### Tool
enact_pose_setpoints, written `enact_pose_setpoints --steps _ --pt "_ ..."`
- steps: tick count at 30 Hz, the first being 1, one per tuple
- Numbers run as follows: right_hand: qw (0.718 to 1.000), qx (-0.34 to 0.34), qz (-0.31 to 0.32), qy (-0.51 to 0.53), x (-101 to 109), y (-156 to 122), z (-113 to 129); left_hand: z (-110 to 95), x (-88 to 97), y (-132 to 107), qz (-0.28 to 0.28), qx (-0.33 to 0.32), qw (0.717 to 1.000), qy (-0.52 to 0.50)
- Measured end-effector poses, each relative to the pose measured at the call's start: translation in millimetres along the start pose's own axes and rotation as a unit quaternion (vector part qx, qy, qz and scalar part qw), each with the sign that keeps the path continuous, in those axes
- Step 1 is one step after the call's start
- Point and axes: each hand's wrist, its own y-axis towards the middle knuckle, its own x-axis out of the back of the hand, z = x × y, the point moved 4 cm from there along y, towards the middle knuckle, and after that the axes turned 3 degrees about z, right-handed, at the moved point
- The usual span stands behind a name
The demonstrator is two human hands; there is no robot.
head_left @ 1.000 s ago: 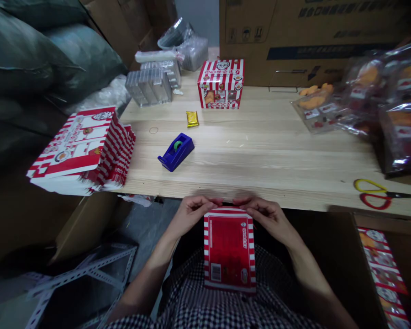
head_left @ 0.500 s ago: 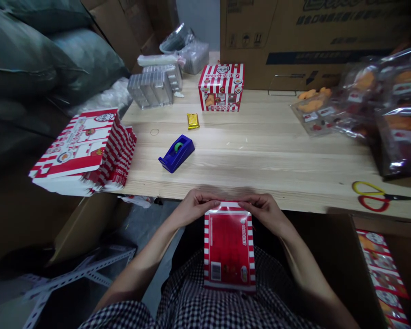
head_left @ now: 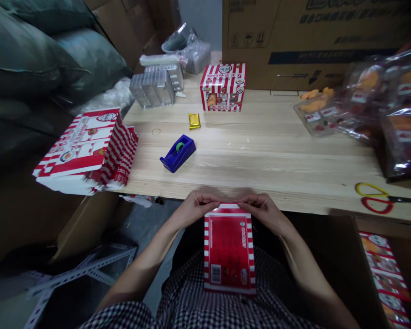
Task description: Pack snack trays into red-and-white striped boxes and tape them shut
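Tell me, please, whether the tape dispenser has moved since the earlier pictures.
No. The tape dispenser keeps its place on the table relative to the gold packet; only the whole view shifts slightly.

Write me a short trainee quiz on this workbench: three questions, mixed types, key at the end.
1. True or false: the left hand and right hand both hold the far edge of the red-and-white package.
2. Which lies nearest the blue tape dispenser?
A) cardboard carton
B) gold packet
C) green sacks
3. Fill in: the scissors have one yellow handle loop and one ____ loop.

Key: 1. True. 2. B. 3. Red.
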Motion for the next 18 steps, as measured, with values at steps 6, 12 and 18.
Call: enact_pose_setpoints --steps 6,12,18 --pt "0.998 -0.005 0.06 -0.019 0 -22 6 -15 -1.6 -5 0.041 0.014 0.999 -0.01" --pt "0.993 0.016 0.07 -0.094 2 -39 18 -25 -5.3 -20 0.096 -0.006 0.995 -0.023" --pt "0.988 0.034 0.05 -0.141 4 -49 18 -23 -10.8 -39 0.054 -0.035 0.997 0.03"
